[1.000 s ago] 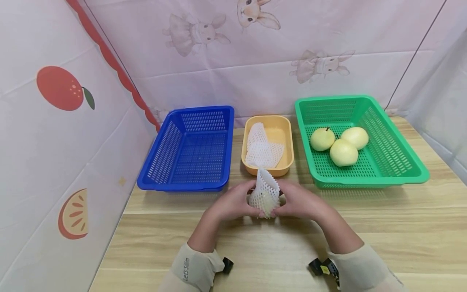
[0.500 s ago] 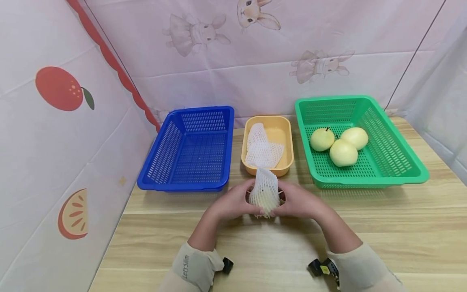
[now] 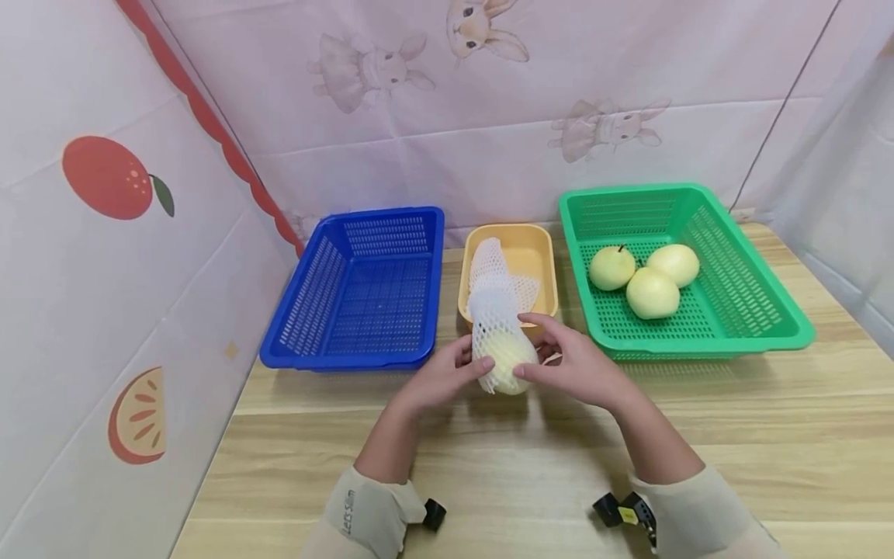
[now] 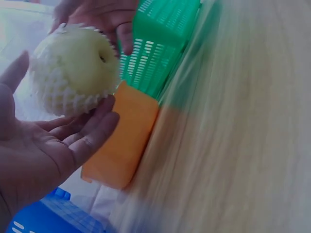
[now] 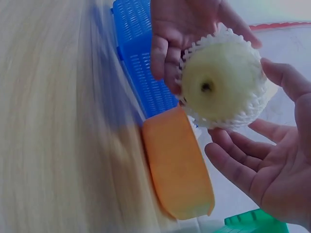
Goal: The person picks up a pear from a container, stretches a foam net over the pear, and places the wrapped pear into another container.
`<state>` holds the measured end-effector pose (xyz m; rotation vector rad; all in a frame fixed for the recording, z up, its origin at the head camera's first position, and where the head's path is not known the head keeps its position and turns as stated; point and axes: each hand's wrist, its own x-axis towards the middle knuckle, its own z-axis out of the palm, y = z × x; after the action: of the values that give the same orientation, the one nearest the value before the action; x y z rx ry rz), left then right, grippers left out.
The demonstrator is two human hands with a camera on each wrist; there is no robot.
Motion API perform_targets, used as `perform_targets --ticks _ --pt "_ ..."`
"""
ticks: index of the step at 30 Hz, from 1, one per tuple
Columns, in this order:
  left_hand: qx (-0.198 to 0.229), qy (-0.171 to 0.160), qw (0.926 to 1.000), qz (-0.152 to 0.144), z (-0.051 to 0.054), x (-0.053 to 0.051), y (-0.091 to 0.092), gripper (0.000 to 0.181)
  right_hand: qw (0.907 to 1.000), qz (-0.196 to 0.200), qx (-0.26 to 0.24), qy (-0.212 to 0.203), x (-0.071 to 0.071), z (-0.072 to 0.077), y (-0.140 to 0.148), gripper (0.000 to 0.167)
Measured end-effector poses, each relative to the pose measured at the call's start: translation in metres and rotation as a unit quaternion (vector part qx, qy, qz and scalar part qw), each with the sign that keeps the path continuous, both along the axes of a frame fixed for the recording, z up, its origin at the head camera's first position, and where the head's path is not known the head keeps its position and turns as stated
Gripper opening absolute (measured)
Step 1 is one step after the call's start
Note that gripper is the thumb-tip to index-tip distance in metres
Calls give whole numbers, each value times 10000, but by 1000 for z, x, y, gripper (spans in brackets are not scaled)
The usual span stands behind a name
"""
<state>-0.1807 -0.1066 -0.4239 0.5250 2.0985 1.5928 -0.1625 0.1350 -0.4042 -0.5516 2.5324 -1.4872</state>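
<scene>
A pale yellow pear sits partly inside a white foam net sleeve, whose loose end points away toward the small container. Its bare end with a dark hollow shows in both wrist views, on the pear and the same pear. My left hand holds it from the left, thumb on the net and fingers beneath. From the right, my right hand holds it too, its thumb against the pear's side and its fingers around the far side. The pear appears raised above the wooden table.
A yellow-orange container with foam net sleeves stands just beyond the hands. To the left is a blue basket. On the right, a green basket holds three pears. Fabric walls enclose the back and left.
The pear and both hands have moved up and away from me, and the pear's bare end now shows. The right hand's fingers have loosened and spread. The head view has shifted slightly.
</scene>
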Motion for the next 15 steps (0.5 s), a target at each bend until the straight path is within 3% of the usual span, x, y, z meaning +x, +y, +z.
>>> perform_targets --ticks 2,5,10,15 --pt "169 -83 9998 53 0 1 2 53 9999 -100 27 -9 1 2 -2 75" --pt "630 -532 9963 240 -1 2 5 50 9998 -151 104 10 3 5 -3 73" --pt "1589 -1158 9787 584 -2 3 7 53 9997 122 100 193 6 9 -2 84" --pt "2189 -1344 9660 282 -1 4 7 66 9971 189 155 723 7 10 -2 85"
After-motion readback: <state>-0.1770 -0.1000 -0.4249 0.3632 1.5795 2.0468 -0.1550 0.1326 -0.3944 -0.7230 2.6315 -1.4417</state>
